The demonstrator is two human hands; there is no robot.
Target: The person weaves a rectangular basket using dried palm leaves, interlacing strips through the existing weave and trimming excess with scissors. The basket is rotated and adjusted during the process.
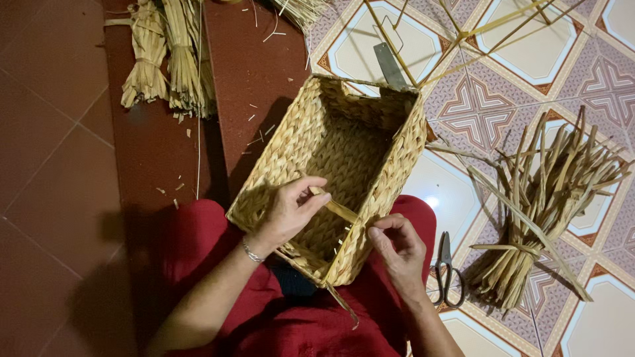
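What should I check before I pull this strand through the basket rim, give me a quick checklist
1. Strand pinched in left hand: ok.
2. Right hand touching the basket rim at the near corner: ok.
3. Basket resting on the lap, tilted: ok.
4. Scissors on the floor beside the right hand: ok.
5. Spare bundle on the tiles to the right: ok.
6. Strand threaded under the rim weave: cannot tell.
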